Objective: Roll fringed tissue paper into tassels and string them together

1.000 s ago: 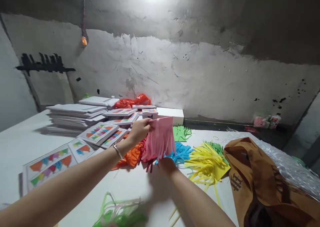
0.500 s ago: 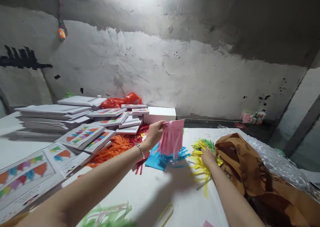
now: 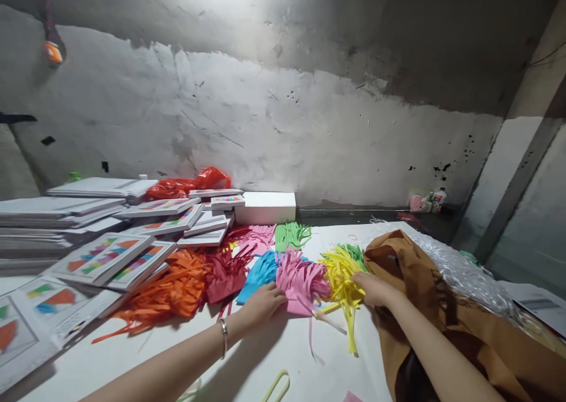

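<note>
While the pink fringe (image 3: 303, 278) lies on the counter (image 3: 327, 355) between blue (image 3: 260, 272) and yellow (image 3: 342, 269) ones, the left hand (image 3: 265, 300) touches its left edge, grip kinda unreadable. Right hand (image 3: 374, 289)'s at the yellow, fingertips hidden, so can't tell if it's clenched. Brown fabric (image 3: 481, 337) runs out of view.

Left hand (image 3: 264, 305) and right hand (image 3: 372, 288) reach forward (slightly apart).

Silver bracelet (image 3: 224, 338) on left wrist.
</note>
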The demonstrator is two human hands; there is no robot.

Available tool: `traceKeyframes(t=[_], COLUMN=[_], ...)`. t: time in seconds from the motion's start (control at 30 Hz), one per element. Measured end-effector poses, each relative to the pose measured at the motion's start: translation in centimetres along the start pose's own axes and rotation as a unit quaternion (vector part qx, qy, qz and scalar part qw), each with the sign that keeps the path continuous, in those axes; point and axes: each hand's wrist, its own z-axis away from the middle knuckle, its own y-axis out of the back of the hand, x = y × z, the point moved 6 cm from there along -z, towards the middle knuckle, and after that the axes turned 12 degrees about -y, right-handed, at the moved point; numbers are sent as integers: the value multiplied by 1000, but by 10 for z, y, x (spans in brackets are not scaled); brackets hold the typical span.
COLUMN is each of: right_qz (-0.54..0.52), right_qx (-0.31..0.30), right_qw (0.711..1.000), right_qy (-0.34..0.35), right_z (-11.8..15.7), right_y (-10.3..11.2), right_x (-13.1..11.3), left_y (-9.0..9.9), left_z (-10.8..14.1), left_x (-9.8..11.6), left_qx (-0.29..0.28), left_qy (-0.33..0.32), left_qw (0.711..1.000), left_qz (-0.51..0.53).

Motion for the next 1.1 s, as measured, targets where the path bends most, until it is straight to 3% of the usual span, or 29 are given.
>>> traceKeyframes(t=[0.2, 0.3, 0.4, 0.5, 0.57, 0.67, 0.77, 0.83, 0.93, 1.0, 1.1], right_qz=[92, 106, 91, 39, -9, -106, -166, -159, -149, -145, -141], right_qx=[7, 19, 36, 40, 9, -49, 47, 115, 155, 195, 281], right_qw=[995, 993, 994, 998, 1000, 990, 983, 980, 975, 965, 937], right_qy=[-43, -54, -41, -5, 28, 76, 57, 28, 58, 96, 154], right_z=[20, 23, 50, 112, 165, 238, 272, 274, 267, 270, 297], right_y=[-21, -12, 12, 44, 57, 57, 44, 30, 18, 24, 43], right_x=[-33, -47, -55, -59, -60, -62, -53, -46, -52, -64, -89], left_y=[-15, -17, -10, 4, 18, 43, 57, 54, 36, 25, 15], left_z=[-39, -50, -37, -3, 22, 49, 50, 38, 13, 3, 3], left_x=[11, 9, 19, 61, 108, 179, 217, 220, 209, 200, 199], left_qx=[-18, -15, -4, 2, -16, -66, -87, -74, -37, 0, 41], left_qy=[14, 31, 49, 47, 21, -35, -31, 16, 89, 136, 182], left_qw=[999, 998, 996, 991, 984, 962, 936, 924, 917, 910, 885], left_qz=[30, 52, 81, 129, 178, 264, 340, 374, 388, 392, 426])
